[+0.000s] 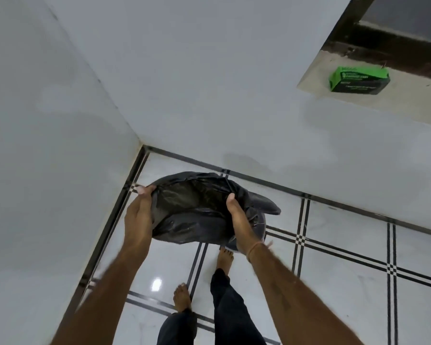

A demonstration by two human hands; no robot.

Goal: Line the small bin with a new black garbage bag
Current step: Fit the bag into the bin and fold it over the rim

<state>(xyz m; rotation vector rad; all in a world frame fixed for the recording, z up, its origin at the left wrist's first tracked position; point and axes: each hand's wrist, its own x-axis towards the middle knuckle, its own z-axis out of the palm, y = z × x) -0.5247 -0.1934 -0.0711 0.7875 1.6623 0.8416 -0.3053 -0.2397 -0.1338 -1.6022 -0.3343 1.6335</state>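
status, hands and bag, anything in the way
Left hand and right hand both grip black garbage bag, mouth stretched open. Bin not clearly in view. Nothing blocking; green box off on ledge.

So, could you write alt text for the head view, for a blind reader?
Left hand and right hand stretch open a black garbage bag above a tiled floor corner. A green box lies on a ledge.
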